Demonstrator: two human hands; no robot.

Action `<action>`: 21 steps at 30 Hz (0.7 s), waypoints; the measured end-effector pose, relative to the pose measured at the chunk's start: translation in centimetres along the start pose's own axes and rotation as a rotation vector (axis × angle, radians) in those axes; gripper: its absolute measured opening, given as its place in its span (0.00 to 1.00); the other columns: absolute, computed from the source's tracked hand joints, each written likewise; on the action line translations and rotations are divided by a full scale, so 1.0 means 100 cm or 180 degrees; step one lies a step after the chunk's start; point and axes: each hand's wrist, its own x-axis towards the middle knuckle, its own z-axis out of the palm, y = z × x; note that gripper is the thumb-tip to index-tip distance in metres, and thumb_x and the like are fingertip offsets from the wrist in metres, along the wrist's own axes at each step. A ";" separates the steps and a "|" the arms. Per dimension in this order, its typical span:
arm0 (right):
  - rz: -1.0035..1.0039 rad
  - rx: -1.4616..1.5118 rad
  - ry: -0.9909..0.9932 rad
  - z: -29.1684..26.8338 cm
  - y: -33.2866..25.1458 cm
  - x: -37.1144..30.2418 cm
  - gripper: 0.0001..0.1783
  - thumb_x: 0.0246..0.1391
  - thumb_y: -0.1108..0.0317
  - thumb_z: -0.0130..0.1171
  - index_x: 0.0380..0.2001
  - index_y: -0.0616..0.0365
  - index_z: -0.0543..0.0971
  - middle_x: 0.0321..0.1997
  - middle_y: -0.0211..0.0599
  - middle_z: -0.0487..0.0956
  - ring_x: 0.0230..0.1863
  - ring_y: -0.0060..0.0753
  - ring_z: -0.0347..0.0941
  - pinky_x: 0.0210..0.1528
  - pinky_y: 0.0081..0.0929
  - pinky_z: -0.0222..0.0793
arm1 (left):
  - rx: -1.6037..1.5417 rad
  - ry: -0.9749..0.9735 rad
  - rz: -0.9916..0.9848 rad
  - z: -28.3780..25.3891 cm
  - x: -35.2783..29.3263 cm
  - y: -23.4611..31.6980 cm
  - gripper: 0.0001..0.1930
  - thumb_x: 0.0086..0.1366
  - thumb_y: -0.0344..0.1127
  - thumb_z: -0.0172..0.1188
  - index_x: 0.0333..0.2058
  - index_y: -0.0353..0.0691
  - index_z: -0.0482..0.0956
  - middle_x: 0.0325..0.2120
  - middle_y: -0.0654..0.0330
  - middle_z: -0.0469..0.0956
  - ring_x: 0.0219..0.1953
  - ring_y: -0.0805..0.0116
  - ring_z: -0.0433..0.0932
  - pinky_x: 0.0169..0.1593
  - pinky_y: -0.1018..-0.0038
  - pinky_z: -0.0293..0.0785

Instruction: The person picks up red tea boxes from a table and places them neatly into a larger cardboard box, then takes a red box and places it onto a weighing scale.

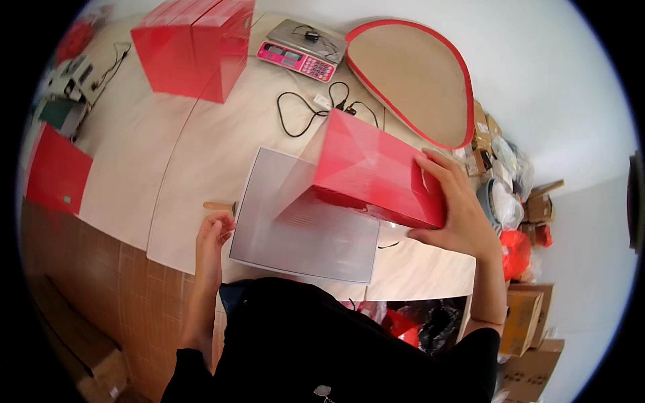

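Observation:
My right hand (463, 211) grips the right end of a red box (376, 164), thumb below and fingers over the top. The box is tilted above a flat grey rectangular board (309, 248) on the table. A see-through sheet, like clear film (295, 191), spreads from the box's left end over the board. Beside the board's left edge is my left hand (216, 228), its fingers curled together; whether anything thin is between them cannot be made out. A tool with a wooden handle (218, 206) lies just beyond those fingers, partly hidden.
Several red boxes (195, 54) stand at the far left, and another red piece (60, 171) lies near the left edge. Behind are a pink scale (295, 60), a black cable (295, 133) and a red-rimmed beige panel (410, 77). Cartons (524, 319) and bags crowd the right.

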 end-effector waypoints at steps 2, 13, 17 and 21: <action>-0.0096 -0.0179 -0.0229 0.007 -0.016 0.024 0.52 0.27 0.63 0.74 0.61 0.50 0.63 0.57 0.48 0.62 0.58 0.51 0.59 0.61 0.40 0.56 | -0.0131 0.0101 -0.0174 -0.006 -0.010 -0.019 0.15 0.68 0.43 0.46 0.46 0.42 0.72 0.39 0.64 0.75 0.44 0.74 0.72 0.50 0.76 0.63; 0.0821 0.1648 0.0773 -0.024 -0.047 -0.019 0.56 0.31 0.55 0.76 0.62 0.64 0.58 0.58 0.44 0.65 0.58 0.37 0.64 0.58 0.36 0.62 | -0.0398 -0.0341 -0.0539 -0.001 0.007 -0.072 0.19 0.70 0.47 0.42 0.51 0.41 0.70 0.45 0.60 0.76 0.48 0.72 0.72 0.54 0.75 0.62; 0.1689 0.2685 0.2135 -0.017 0.050 -0.128 0.47 0.46 0.48 0.64 0.63 0.63 0.57 0.56 0.40 0.69 0.58 0.37 0.65 0.60 0.36 0.62 | -0.0986 -0.1545 -0.0843 0.049 0.022 -0.062 0.24 0.71 0.49 0.39 0.58 0.41 0.65 0.53 0.58 0.71 0.56 0.68 0.68 0.60 0.71 0.58; 0.2157 0.3022 0.2649 0.099 0.144 -0.258 0.31 0.58 0.50 0.52 0.57 0.61 0.67 0.52 0.37 0.72 0.50 0.34 0.70 0.53 0.35 0.67 | -0.1129 -0.2360 -0.1247 0.096 0.006 -0.026 0.27 0.72 0.51 0.38 0.61 0.39 0.62 0.56 0.59 0.68 0.58 0.67 0.65 0.62 0.70 0.57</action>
